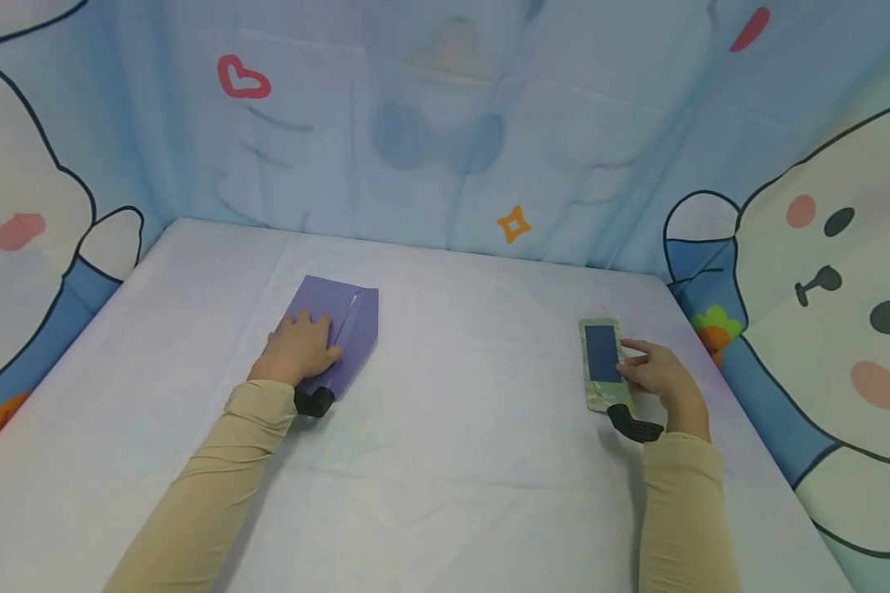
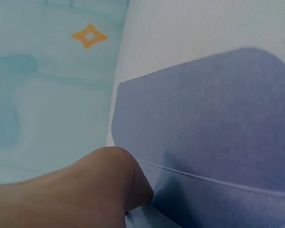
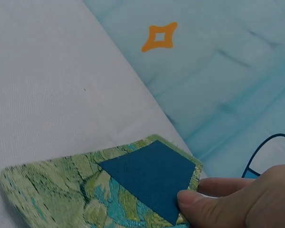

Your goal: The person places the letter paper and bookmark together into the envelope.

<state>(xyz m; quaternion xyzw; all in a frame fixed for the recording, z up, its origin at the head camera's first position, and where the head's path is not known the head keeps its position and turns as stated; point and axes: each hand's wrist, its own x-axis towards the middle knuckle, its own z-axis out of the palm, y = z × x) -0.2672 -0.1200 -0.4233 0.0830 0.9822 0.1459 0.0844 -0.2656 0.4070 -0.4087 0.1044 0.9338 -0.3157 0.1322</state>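
Observation:
A purple envelope [image 1: 325, 294] lies on the left part of the table, its flap [image 1: 361, 333] folded out to the right. My left hand [image 1: 298, 347] rests on top of it with the fingers spread. The left wrist view shows the thumb [image 2: 118, 180] at the pocket's edge, beside the flap [image 2: 218, 114] and its crease. At the right, my right hand [image 1: 656, 371] pinches the right edge of a green-patterned flat piece [image 1: 597, 397] with a dark blue rectangle [image 3: 149, 178] on its face. The right thumb [image 3: 192, 202] lies over that rectangle; the fingers behind are partly hidden.
A white cloth covers the table [image 1: 452, 371]. Behind it hangs a light blue curtain [image 1: 304, 165] with cartoon figures at both sides. Black curved mounts [image 1: 634, 427] sit at both wrists. The two things lie far apart, with white cloth between them.

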